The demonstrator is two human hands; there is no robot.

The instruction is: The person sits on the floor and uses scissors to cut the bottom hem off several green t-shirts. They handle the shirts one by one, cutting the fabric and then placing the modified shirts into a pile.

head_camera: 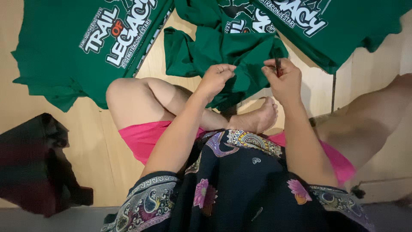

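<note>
I sit cross-legged on a wooden floor (98, 146). A crumpled green shirt (201, 51) lies over my shin and foot. My left hand (216, 79) pinches a fold of this green cloth at its edge. My right hand (281, 79) grips the same cloth a little to the right and also holds a small dark, thin tool (277, 64) with a red part, upright between the fingers. The two hands are about a hand's width apart, with cloth stretched between them.
A green printed shirt (86, 47) lies flat at the upper left, another green printed shirt (343, 25) at the upper right. A dark bundle of cloth (34, 167) sits at the left edge. My bare knees spread to both sides.
</note>
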